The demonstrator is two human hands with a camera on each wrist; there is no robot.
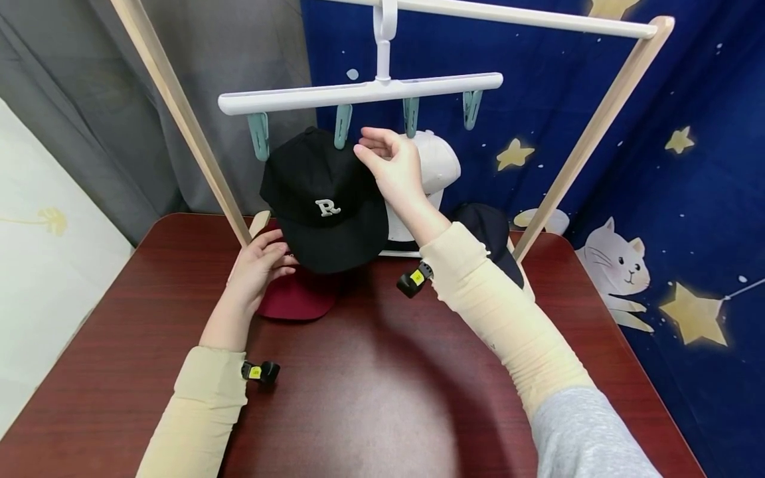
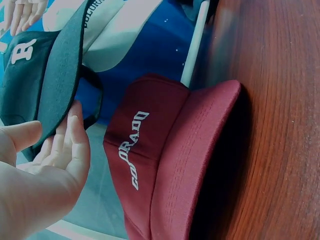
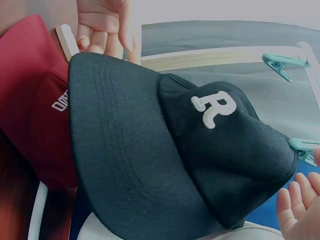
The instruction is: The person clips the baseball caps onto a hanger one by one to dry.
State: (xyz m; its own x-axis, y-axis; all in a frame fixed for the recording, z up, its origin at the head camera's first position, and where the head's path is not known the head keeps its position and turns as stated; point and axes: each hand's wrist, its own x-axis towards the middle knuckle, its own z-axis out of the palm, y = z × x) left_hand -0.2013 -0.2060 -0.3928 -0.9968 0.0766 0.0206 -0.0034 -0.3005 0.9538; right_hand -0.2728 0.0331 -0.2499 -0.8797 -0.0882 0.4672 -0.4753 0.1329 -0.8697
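A black cap [image 1: 329, 199] with a white letter R hangs by its crown from a teal clip [image 1: 342, 126] on a white hanger [image 1: 358, 93]. Beside that clip, my right hand [image 1: 394, 166] has thumb and fingers loosely bent, with nothing between them. My left hand [image 1: 257, 265] is at the left edge of the cap's brim [image 2: 65, 75], fingers relaxed; in the left wrist view the fingertips lie close under the brim, and whether they touch cannot be told. Below hangs or rests a dark red cap [image 2: 145, 145] lettered COLORADO, partly covered by the black one in the head view.
A white cap [image 1: 439, 162] is behind my right hand, and a dark cap [image 1: 484, 229] sits right of it. Other teal clips [image 1: 259, 136] hang from the hanger. The rack's wooden posts [image 1: 592, 139] and white rail [image 1: 520, 16] frame the brown table [image 1: 358, 398].
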